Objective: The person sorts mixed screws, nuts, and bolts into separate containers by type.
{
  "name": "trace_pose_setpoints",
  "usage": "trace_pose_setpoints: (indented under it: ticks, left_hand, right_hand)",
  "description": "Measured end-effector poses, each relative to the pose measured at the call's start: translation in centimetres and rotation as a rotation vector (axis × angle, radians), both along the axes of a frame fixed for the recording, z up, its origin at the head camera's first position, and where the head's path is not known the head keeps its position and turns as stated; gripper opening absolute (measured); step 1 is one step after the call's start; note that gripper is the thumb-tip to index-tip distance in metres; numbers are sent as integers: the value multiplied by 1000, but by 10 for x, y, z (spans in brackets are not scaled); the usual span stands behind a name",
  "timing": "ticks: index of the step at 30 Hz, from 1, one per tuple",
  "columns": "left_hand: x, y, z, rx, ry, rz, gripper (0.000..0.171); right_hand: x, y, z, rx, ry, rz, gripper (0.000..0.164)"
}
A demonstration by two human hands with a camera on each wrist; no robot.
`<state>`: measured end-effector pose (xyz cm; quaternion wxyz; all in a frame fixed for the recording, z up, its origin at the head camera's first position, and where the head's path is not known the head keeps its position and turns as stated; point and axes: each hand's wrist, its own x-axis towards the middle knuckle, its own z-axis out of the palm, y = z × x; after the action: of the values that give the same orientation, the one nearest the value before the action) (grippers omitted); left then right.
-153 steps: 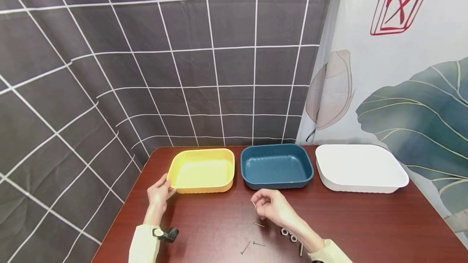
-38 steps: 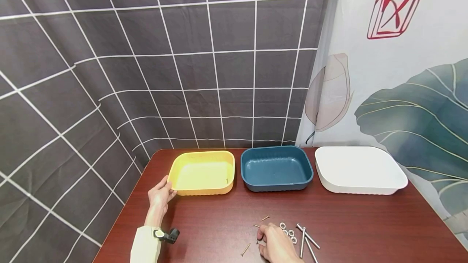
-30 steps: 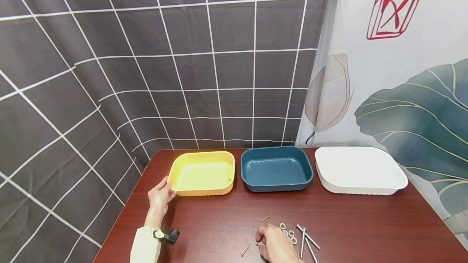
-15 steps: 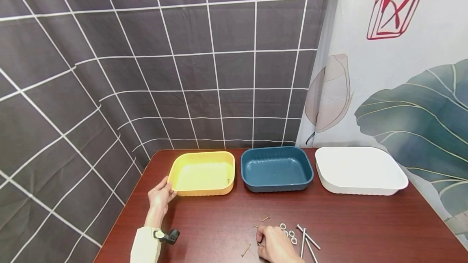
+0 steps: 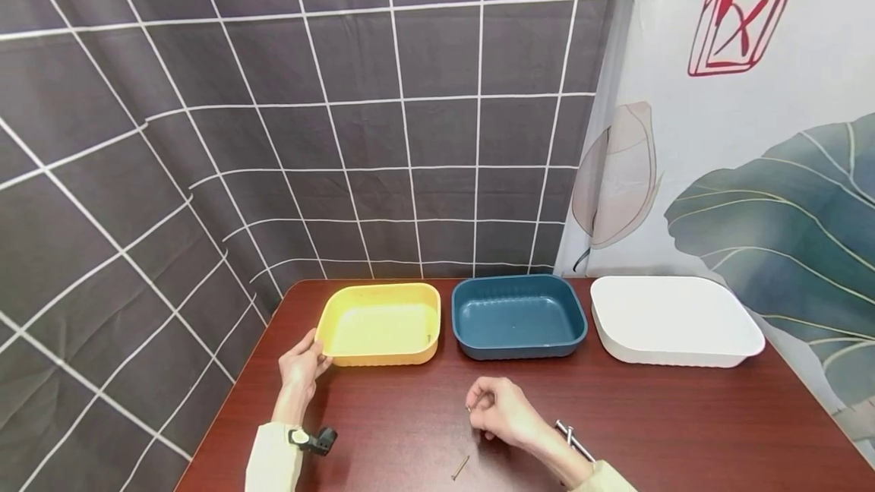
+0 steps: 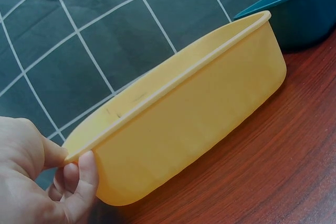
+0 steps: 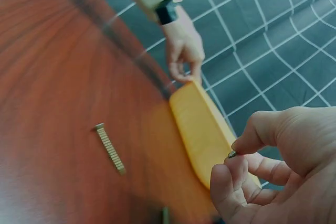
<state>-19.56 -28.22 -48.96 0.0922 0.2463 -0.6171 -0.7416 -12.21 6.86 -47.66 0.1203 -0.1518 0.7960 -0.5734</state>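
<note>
My left hand (image 5: 298, 367) holds the near-left corner of a yellow plastic tray (image 5: 383, 360); the left wrist view has the thumb over the rim and fingers against the outer wall. Inside the tray, near its right end, lies a small dark piece (image 5: 429, 338). Above the table, my right hand (image 5: 502, 412) pinches a small screw (image 7: 232, 154) between thumb and fingertips; only its metal tip shows in the right wrist view. Another brass-coloured screw (image 5: 461, 468) lies on the table just in front of that hand.
A dark blue tray (image 5: 519, 351) stands right of the yellow one, and a white tray (image 5: 670, 355) farther right. Long silver bolts (image 5: 573, 439) lie partly behind my right forearm, which hides the nuts. A grey gridded curtain (image 5: 437, 135) backs the table.
My right hand has risen from the tabletop and moved away from me, with a screw pinched in it. A small piece has appeared in the yellow tray since the oldest frame. My left hand stays put.
</note>
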Motion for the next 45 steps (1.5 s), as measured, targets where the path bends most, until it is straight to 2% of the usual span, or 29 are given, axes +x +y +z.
trace_pose_setpoints:
  ticks: [3,10,15,26,33,42,45]
  left_hand:
    - [-1,-1,-1,2,-2,2,48]
    - [-1,-1,0,2,5,10,47]
    - [0,1,1,0,8,16,46]
    - [-3,0,-1,7,9,18,47]
    - [-2,1,-2,-1,-1,23,46]
    - [-3,0,-2,6,5,15,47]
    - [-2,0,-2,8,6,14,46]
  right_hand:
    - [-12,-8,7,-59,-43,-2,18]
    - [-40,-27,18,-126,-35,-5,16]
    - [-63,-39,26,-158,-62,-37,14]
    - [-104,-72,33,-101,-145,-162,8]
    - [-116,-87,34,-114,-167,-223,11]
    - [-121,-93,35,-155,-176,-271,9]
    - [-121,-93,34,-171,-171,-275,18]
